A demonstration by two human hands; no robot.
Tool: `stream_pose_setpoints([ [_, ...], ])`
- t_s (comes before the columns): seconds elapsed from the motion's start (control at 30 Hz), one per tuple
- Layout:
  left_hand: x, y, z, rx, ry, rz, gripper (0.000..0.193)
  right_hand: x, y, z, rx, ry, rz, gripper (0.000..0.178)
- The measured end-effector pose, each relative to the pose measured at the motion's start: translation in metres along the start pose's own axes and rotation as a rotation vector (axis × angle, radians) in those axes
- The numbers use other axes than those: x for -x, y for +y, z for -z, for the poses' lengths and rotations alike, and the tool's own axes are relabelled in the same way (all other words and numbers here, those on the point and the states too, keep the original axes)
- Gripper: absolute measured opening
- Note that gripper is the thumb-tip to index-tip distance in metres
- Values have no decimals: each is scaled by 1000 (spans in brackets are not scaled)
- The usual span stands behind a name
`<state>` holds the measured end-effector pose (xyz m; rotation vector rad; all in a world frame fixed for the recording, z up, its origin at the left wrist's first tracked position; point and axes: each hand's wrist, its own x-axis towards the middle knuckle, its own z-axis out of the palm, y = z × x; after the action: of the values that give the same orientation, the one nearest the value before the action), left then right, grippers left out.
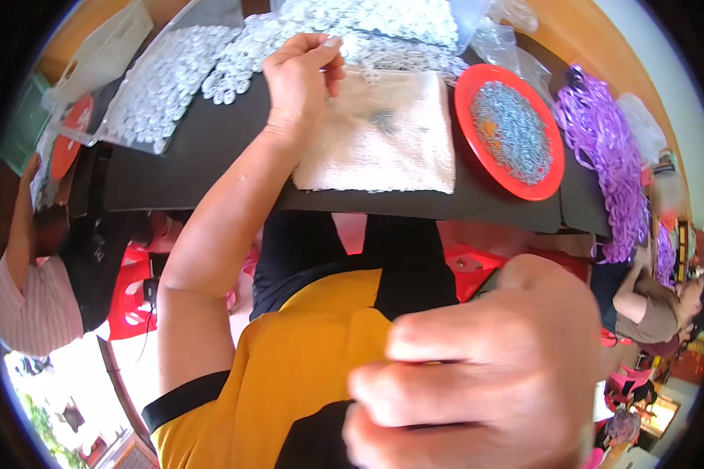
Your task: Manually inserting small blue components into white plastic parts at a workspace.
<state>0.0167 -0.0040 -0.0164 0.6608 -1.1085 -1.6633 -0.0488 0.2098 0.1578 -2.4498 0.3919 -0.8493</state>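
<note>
My left hand (pixel 303 74) is over the far left corner of a folded cream towel (pixel 399 148), beside a heap of small white ring-shaped pieces (pixel 250 55). Its thumb and fingers are closed together; what they hold, if anything, does not show. My right hand (pixel 485 367) is raised very near the camera, well off the table, with its fingers curled in. Whatever may be inside it is hidden. An orange-red plate (pixel 463 117) with many small silvery metal pieces (pixel 512 133) and a few orange bits is right of the towel.
The dark tabletop (pixel 227 176) carries a clear tray (pixel 117 117) of white rings at left and a bundle of glossy purple loops (pixel 602 156) at right. Crumpled clear plastic bags (pixel 501 47) lie at the back. Another person (pixel 39 289) sits at left; more people are at right.
</note>
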Motion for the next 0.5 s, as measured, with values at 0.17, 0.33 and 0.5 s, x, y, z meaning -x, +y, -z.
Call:
stream_pose_setpoints([
  [0.17, -2, 3, -9, -23, -33, 2, 12, 27, -16, 19, -256, -97, 310, 13],
  [0.33, -5, 5, -3, 8, -12, 7, 11, 17, 7, 7, -807, 74, 510, 7],
  [0.5, -5, 1, 8, 34, 4, 58, 11, -6, 42, -15, -1082, -53, 281, 22],
])
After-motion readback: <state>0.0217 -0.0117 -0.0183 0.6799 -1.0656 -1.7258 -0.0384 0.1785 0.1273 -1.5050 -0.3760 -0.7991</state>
